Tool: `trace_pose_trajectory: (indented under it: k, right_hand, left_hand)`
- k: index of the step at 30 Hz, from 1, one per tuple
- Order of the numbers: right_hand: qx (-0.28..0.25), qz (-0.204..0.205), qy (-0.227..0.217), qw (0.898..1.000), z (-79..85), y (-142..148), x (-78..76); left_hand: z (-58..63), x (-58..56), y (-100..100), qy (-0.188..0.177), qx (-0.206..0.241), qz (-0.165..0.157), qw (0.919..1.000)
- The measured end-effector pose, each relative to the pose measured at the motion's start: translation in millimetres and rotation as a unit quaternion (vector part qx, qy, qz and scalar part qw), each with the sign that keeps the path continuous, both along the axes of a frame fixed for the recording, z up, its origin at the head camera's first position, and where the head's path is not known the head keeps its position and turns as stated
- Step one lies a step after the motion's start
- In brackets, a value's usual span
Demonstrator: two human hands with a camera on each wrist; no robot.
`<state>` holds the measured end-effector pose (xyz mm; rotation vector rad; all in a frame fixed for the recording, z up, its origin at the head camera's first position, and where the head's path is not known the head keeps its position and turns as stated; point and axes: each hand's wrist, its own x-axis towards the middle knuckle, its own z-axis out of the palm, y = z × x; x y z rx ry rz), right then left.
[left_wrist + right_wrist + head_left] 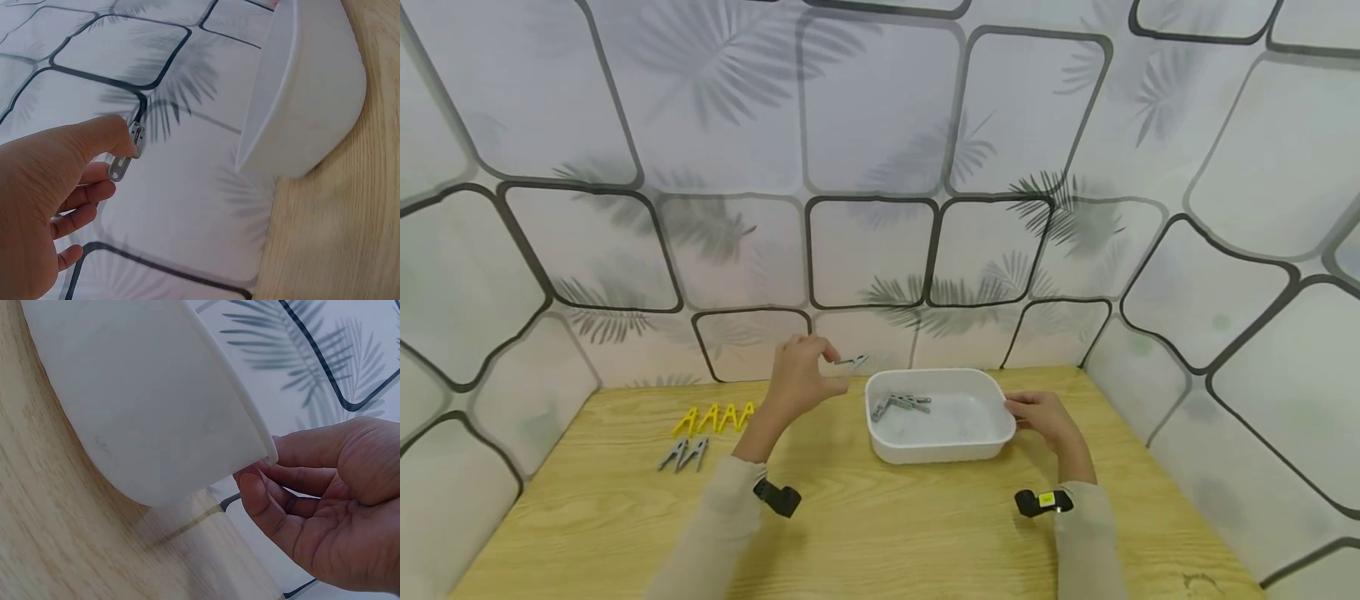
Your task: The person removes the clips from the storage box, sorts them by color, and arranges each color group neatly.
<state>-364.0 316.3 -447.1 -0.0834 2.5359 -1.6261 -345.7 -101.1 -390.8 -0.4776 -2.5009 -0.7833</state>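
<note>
My left hand (801, 377) pinches a grey clothespin (137, 140) between thumb and index finger, up in the air just left of the white plastic basin (943, 452). The other fingers of that hand curl loosely below the pin in the left wrist view. Inside the basin, several grey clothespins (901, 402) lie in a loose heap toward its left end. My right hand (1047, 418) grips the basin's right end, thumb and fingers at the rim (270, 450).
On the wooden table (865, 533), left of the left arm, stands a row of several yellow clothespins (711, 418). Two grey clothespins (683, 455) sit in front of them. A patterned white wall covering (880, 250) rises behind the table and along both sides.
</note>
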Motion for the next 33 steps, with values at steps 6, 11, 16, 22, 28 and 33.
trace_pose_trajectory:
  k: [6,11,16,22,28,33]
  right_hand:
    - [0.002,0.001,-0.001,1.0,1.1,0,-0.3]
    - [-0.002,0.005,-0.002,1.0,0.6,1,-1.3]
    - [0.001,0.0,-0.004,1.0,0.1,1,-1.9]
    - [0.007,-0.002,-0.004,1.0,0.5,0,-1.4]
    - [0.009,0.003,0.001,1.0,3.3,-2,1.4]
    - [0.014,0.002,0.002,1.0,2.1,-1,0.2]
  left_hand:
    - [-4.5,11.3,-26,0.023,0.02,0.013,0.9995]
    - [-8.4,21.2,-49,0.012,0.025,0.035,0.999]
    - [-14.1,29.4,-71,0.013,0.02,0.061,0.9978]
    - [-23.2,37.3,-93,0.003,0.005,0.102,0.9948]
    - [-26.1,43.7,-107,0.001,0.012,0.11,0.9939]
    - [-32.3,48.8,-115,0.018,-0.006,0.12,0.9926]
